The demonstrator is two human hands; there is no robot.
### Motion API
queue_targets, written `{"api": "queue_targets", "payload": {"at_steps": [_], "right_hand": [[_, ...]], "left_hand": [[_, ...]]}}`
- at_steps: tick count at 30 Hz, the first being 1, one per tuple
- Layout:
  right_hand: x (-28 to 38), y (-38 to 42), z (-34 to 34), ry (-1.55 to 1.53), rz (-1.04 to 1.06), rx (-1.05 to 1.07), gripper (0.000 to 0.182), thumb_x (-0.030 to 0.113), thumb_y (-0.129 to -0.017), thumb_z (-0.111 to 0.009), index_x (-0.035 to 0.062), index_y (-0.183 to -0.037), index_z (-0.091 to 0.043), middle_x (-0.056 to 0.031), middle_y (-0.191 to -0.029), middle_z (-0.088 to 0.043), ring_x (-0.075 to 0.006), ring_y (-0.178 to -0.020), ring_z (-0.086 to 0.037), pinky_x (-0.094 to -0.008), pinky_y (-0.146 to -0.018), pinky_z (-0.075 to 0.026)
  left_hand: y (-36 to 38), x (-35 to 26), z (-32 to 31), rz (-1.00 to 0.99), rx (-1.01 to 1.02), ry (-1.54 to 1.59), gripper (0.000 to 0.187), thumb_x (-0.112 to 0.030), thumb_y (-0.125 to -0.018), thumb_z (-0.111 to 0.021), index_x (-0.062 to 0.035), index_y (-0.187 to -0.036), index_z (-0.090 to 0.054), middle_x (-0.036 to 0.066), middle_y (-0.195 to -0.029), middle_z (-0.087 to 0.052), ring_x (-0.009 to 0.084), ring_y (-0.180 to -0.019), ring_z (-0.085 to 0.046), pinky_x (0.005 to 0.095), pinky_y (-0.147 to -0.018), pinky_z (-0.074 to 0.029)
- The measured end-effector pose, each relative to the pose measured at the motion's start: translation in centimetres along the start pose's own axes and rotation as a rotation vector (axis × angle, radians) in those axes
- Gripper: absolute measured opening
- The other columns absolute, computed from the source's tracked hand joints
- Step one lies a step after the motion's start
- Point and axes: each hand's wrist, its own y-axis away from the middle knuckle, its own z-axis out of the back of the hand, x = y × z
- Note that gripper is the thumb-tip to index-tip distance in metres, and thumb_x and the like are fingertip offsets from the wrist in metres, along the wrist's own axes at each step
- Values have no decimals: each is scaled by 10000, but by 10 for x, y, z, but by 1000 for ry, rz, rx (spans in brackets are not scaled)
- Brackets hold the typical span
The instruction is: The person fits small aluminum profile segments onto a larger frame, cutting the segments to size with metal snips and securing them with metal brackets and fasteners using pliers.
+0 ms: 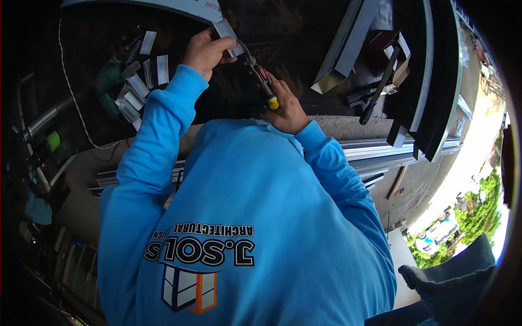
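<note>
My left hand point(205, 54) is closed on a short grey metal piece point(222, 31), thumb on top, beside the edge of a pale film-covered panel point(190, 6). My right hand point(288, 108) is wrapped round a hand tool with a yellow end point(272, 101) and a red part, which looks like snips or locking pliers. The tool's metal jaws reach up and left to the metal piece by my left fingertips. Whether the jaws grip it is too small to tell. Both hands are over a dark work surface point(244, 87).
Short metal offcuts point(137, 85) and a green drill point(109, 81) lie left, near a pale cord point(73, 89). To the right are a long channel profile point(345, 49), a dark-handled tool point(375, 100) and long dark profiles point(443, 81). Metal lengths point(380, 152) lie below the table edge.
</note>
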Motion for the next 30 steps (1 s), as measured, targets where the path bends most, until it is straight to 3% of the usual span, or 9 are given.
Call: {"api": "queue_targets", "payload": {"at_steps": [2,4,10,16,23,25,28,30], "right_hand": [[-10,-2,-10,23,-41,-12,841,37,-651,-609,3,-1441,-323,-239,-1205,-499,-442,-1110,-538,-423,-937,-462],[-27,-6,-20,48,79,-129,835,30,-653,-604,-7,-1437,-322,-242,-1201,-496,-442,-1110,-538,-418,-938,-463],[0,0,3,-40,50,16,844,21,-662,-605,2,-1452,-308,-238,-1235,-489,-449,-1111,-542,-419,-962,-459],[14,5,2,30,-69,4,846,14,-668,-606,23,-1459,-308,-240,-1247,-487,-442,-1125,-542,-417,-980,-451],[-14,3,-13,13,-58,-74,817,16,-654,-613,27,-1428,-352,-245,-1230,-496,-446,-1141,-533,-424,-966,-453],[-31,-4,-20,-20,44,-134,817,24,-653,-618,21,-1424,-347,-245,-1237,-498,-444,-1154,-524,-425,-970,-446],[-2,0,-1,-3,-32,-27,787,30,-663,-623,4,-1404,-359,-257,-1247,-502,-447,-1166,-515,-426,-979,-438],[13,8,3,5,-28,-69,768,33,-669,-625,1,-1392,-368,-264,-1244,-506,-448,-1165,-514,-426,-979,-436]], "left_hand": [[2,-2,-2,-1,13,-3,172,-105,-883,-636,-54,-1047,-633,44,-944,-669,157,-872,-659,295,-691,-584],[0,-2,-1,-5,21,-8,168,-108,-886,-633,-57,-1045,-631,41,-945,-667,156,-874,-657,295,-694,-583],[-4,5,-1,11,28,14,169,-114,-890,-620,-70,-1053,-623,39,-965,-660,150,-888,-648,307,-698,-574],[-3,6,0,-2,42,2,157,-118,-895,-605,-70,-1043,-624,38,-946,-656,155,-878,-648,317,-693,-570],[4,1,-7,-59,82,33,144,-105,-884,-621,-61,-1021,-631,45,-926,-663,155,-849,-652,307,-675,-569],[6,1,-11,-86,90,52,142,-103,-882,-624,-59,-1017,-632,46,-926,-665,154,-846,-652,308,-673,-569],[2,1,-8,-90,61,13,133,-103,-882,-627,-59,-1007,-636,46,-927,-668,151,-848,-652,305,-675,-569],[2,5,-8,-75,55,57,130,-108,-883,-630,-58,-1003,-637,44,-925,-668,149,-849,-651,298,-681,-565]]}}
